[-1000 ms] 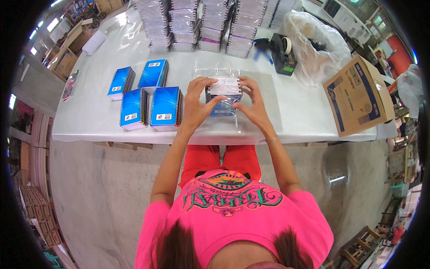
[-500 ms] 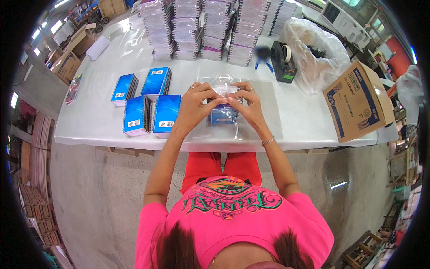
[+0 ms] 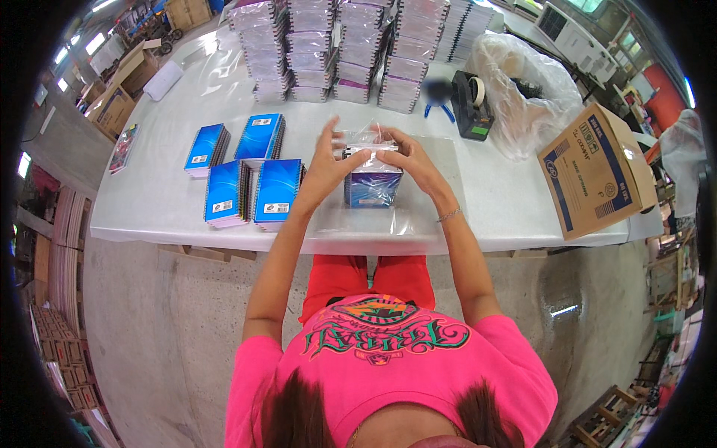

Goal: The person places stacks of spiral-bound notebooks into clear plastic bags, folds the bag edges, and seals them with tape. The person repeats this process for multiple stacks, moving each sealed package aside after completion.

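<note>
A stack of small blue spiral notebooks [image 3: 371, 190], wrapped in clear plastic, lies in front of me at the table's near side. My left hand [image 3: 333, 164] is at its left, thumb against the top and the other fingers raised apart, a little blurred. On the right, my right hand [image 3: 407, 158] bends over the upper edge of the pack, thumb on the plastic and fingers curled at the far side. Flat clear plastic [image 3: 441, 179] lies beneath and around the pack. Left of my hands stand several blue spiral notebook stacks [image 3: 276, 196], unwrapped.
Tall columns of plastic-wrapped notebooks [image 3: 310, 60] rise at the back of the white table [image 3: 172, 216]. A black tape dispenser [image 3: 472, 108], blue-handled tool [image 3: 439, 101], clear plastic bag [image 3: 515, 112] and cardboard box [image 3: 594, 175] stand to the right. A white roll [image 3: 163, 81] lies far left.
Both hands have left their close pinch on the plastic and moved apart to the pack's sides. The left fingers have lifted and spread; more of the pack's top shows.
</note>
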{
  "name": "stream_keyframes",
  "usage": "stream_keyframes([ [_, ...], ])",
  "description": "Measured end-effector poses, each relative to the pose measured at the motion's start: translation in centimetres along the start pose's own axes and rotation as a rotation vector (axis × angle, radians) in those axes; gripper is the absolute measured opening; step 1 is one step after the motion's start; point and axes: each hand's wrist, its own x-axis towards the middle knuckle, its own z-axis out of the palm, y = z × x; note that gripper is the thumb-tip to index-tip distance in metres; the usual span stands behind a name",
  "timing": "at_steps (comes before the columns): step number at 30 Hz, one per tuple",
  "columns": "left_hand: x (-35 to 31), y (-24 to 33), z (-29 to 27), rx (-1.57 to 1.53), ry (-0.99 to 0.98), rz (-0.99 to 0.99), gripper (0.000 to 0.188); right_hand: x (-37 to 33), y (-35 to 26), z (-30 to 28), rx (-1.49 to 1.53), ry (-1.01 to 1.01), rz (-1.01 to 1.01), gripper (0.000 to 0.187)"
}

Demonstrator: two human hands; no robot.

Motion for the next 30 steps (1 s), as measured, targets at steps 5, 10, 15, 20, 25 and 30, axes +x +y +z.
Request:
stream_keyframes([
  [5, 0.8, -0.7, -1.0, -0.12, -0.327, -0.151, 0.044, 0.0, 0.3, -0.4, -0.096, -0.025, -0.054, 0.025],
  [10, 0.7, -0.7, -0.7, -0.072, -0.24, -0.117, 0.032, -0.1, 0.8, -0.4, -0.193, 0.006, -0.116, 0.024],
  [15, 0.6, -0.7, -0.8, -0.02, -0.211, -0.099, 0.025, -1.1, -1.2, -0.4, -0.273, -0.096, -0.076, 0.036],
  [20, 1.6, -0.9, -1.4, -0.06, -0.326, -0.1, 0.021, -2.5, -1.5, 0.7, -0.366, -0.021, -0.145, 0.053],
  [25, 1.8, 0.7, -3.0, 0.024, -0.531, -0.044, 0.023, -3.3, -0.5, 1.1, -0.357, 0.077, -0.164, 0.042],
  [30, -0.6, 1.6, -3.2, 0.219, -0.471, 0.253, 0.027, -3.7, 0.1, 1.6, -0.293, 0.132, -0.19, 0.032],
])
